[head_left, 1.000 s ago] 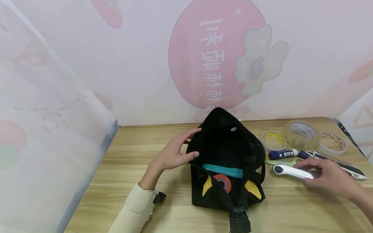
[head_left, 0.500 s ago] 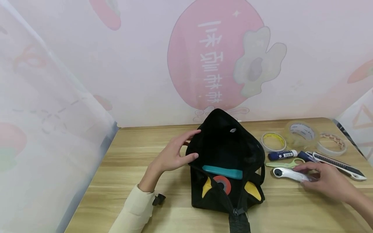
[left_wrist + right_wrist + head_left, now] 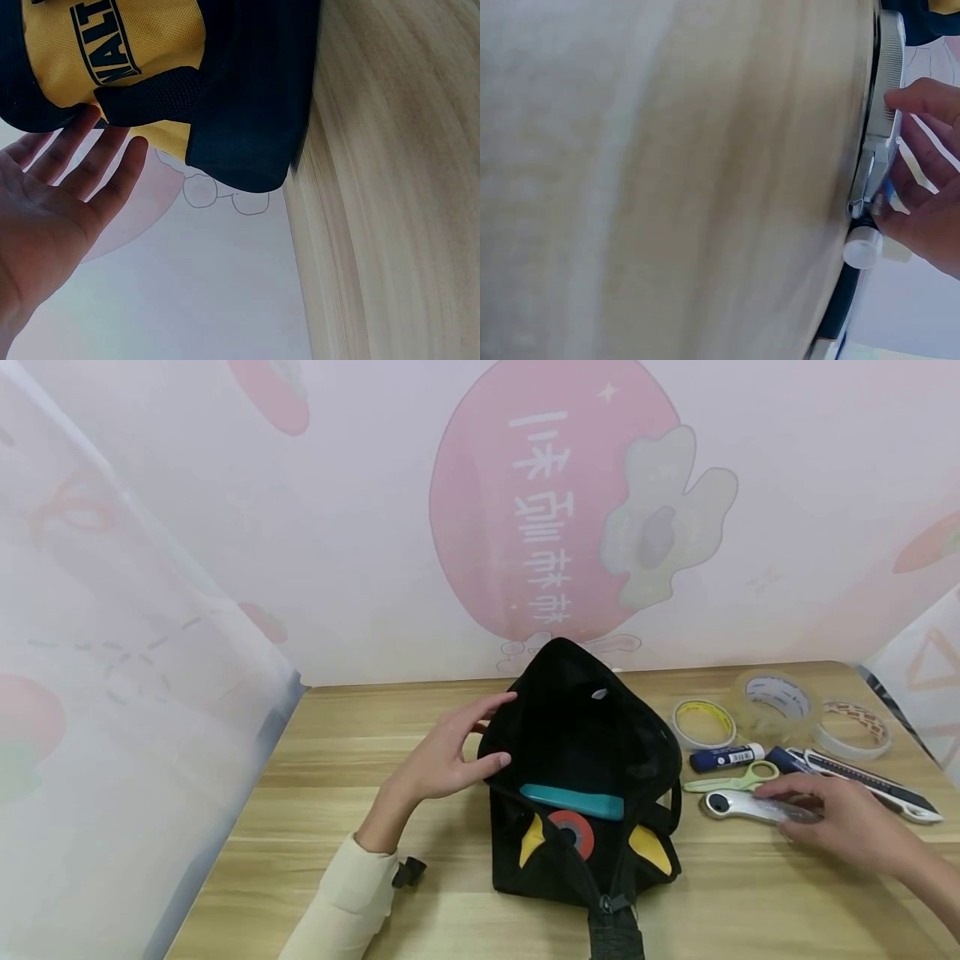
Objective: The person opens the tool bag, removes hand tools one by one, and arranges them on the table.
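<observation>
A black and yellow tool bag (image 3: 517,868) stands unzipped on the table, its mouth gaping. A teal tool (image 3: 573,801) and a red ring (image 3: 577,835) with a dark centre show at its opening. My left hand (image 3: 442,756) is at the bag's left rim, fingers extended. In the left wrist view, its fingertips meet the yellow side by a black strap (image 3: 150,97). My right hand (image 3: 847,827) pinches the right end of a silver-grey tool (image 3: 742,807) with a round, black-centred end. The right wrist view shows that tool's ribbed side (image 3: 889,67) low at the tabletop.
Green-handled scissors (image 3: 735,782), a blue glue stick (image 3: 726,757) and a utility knife (image 3: 862,781) lie just behind my right hand. Several tape rolls sit at the back right, including a large clear roll (image 3: 806,697). A printed cloth (image 3: 360,527) hangs behind the table (image 3: 262,852).
The silver-grey tool has turned over slightly and come down, now showing its silver face, and the scissors' handle is more exposed. My left hand and the bag have stayed put.
</observation>
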The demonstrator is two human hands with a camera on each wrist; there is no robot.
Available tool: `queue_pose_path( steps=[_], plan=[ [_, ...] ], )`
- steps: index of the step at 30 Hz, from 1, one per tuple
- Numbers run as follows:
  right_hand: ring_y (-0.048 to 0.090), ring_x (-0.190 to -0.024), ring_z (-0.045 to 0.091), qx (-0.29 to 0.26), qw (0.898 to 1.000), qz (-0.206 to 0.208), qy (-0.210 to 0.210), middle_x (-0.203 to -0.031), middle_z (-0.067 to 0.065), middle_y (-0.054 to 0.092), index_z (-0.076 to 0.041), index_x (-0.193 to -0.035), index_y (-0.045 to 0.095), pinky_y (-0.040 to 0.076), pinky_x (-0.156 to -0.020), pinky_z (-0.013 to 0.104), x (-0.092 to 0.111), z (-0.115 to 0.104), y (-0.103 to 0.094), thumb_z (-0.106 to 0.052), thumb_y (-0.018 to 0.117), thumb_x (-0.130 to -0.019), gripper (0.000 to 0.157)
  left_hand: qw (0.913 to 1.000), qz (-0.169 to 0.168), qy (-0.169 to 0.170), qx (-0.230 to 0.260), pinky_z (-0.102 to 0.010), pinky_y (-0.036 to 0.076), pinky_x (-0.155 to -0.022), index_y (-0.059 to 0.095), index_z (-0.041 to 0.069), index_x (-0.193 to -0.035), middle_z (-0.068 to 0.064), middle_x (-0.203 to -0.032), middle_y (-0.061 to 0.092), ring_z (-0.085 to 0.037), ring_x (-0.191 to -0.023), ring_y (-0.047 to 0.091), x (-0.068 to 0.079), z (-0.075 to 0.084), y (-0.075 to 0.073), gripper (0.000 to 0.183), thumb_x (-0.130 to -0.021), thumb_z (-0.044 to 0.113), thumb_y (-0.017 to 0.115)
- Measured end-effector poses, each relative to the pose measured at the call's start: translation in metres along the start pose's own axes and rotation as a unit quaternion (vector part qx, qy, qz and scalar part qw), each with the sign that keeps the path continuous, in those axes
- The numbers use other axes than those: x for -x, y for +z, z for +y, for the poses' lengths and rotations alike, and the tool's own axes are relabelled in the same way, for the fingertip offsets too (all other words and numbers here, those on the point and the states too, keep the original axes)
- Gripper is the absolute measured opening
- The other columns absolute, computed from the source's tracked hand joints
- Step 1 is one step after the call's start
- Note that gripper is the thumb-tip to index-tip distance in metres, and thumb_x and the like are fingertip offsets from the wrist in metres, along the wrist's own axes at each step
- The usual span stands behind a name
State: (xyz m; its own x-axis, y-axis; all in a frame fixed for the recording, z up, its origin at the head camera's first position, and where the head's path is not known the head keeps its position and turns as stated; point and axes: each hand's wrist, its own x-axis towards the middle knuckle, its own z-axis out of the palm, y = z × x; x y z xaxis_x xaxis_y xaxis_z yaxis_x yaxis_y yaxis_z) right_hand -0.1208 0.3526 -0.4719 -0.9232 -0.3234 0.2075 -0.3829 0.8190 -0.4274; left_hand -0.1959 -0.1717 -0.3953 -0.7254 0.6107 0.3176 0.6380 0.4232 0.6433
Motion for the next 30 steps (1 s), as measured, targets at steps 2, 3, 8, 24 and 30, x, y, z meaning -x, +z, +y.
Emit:
queue_pose_path(
  steps=[2,3,8,24,30],
  plan=[
    [0.056,-0.097,-0.018,-0.008,1.000,0.003,-0.004,-0.110,0.008,0.080,-0.021,-0.108,0.081,0.055,-0.071,0.015,-0.001,-0.003,-0.001,-0.004,0.097,-0.069,0.045,1.0000,-0.001,0.001,0.000,-0.050,0.056,-0.111,0.043,0.018,-0.165,-0.005,-0.163,0.053,-0.028,-0.140,0.059,0.000,0.000,0.000,0.075,-0.096,0.027,0.073],
    [0.056,-0.097,-0.017,-0.012,1.000,0.005,-0.005,-0.110,0.009,0.080,-0.020,-0.108,0.081,0.057,-0.071,0.015,-0.002,-0.005,-0.002,-0.004,0.097,-0.069,0.045,1.0000,-0.001,0.001,0.000,-0.050,0.056,-0.112,0.043,0.018,-0.165,-0.004,-0.164,0.053,-0.028,-0.140,0.059,0.000,0.000,0.000,0.075,-0.097,0.027,0.073],
    [0.051,-0.104,-0.025,-0.031,0.999,0.014,-0.004,-0.117,0.014,0.078,-0.014,-0.113,0.081,0.058,-0.074,0.012,-0.007,-0.016,-0.009,-0.002,0.096,-0.072,0.045,1.0000,-0.002,0.002,0.003,-0.050,0.056,-0.112,0.043,0.017,-0.164,-0.005,-0.164,0.052,-0.028,-0.141,0.059,0.000,0.001,0.000,0.075,-0.097,0.026,0.073],
    [0.062,-0.096,-0.012,-0.017,1.000,0.017,-0.007,-0.116,0.007,0.079,-0.019,-0.121,0.079,0.059,-0.076,0.018,-0.020,-0.039,-0.025,-0.009,0.094,-0.079,0.045,1.0000,-0.004,-0.005,0.004,-0.050,0.056,-0.113,0.043,0.017,-0.165,-0.004,-0.165,0.052,-0.028,-0.142,0.058,0.001,0.000,0.000,0.075,-0.097,0.028,0.072],
    [0.061,-0.100,-0.016,-0.042,0.998,0.042,-0.035,-0.115,-0.003,0.079,-0.018,-0.123,0.078,0.054,-0.078,0.008,-0.028,-0.047,-0.029,-0.003,0.093,-0.078,0.049,1.0000,-0.001,-0.006,0.001,-0.051,0.056,-0.112,0.043,0.016,-0.164,-0.005,-0.164,0.052,-0.029,-0.142,0.058,0.001,0.000,0.000,0.075,-0.096,0.028,0.072]
  ],
)
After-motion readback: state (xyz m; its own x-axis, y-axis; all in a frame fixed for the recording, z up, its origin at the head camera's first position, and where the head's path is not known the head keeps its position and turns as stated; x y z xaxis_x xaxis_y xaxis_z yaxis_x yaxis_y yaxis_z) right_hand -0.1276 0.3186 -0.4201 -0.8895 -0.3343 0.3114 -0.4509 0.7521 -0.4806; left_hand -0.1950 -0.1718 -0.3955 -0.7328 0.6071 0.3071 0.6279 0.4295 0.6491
